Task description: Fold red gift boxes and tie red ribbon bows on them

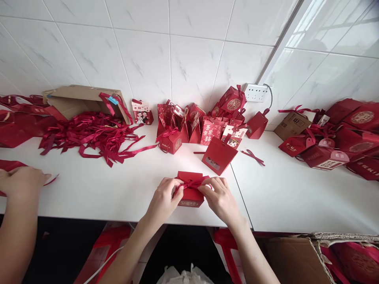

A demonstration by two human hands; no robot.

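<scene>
wears black legwear (pixel 174 248), plain and matte, too dark to show finer detail. adds a white garment (pixel 185 277) at the front of the body, thin-looking, gathered into soft, crumpled peaks, cut off too soon to tell its kind. leaves both forearms (pixel 134 242) bare, slim and smooth in outline, narrowing at the wrists (pixel 149 216). has a bare left hand (pixel 166 196) and a bare right hand (pixel 221 200), both with slender fingers (pixel 170 183).

red box (pixel 190 194) with gold print (pixel 190 203) between the fingers (pixel 177 195), crimson bow (pixel 192 184) at their tips, dark-red ribbons (pixel 94 132) leftward, white tabletop (pixel 118 189) around, grey-veined white tiles (pixel 142 63) beyond them
</scene>
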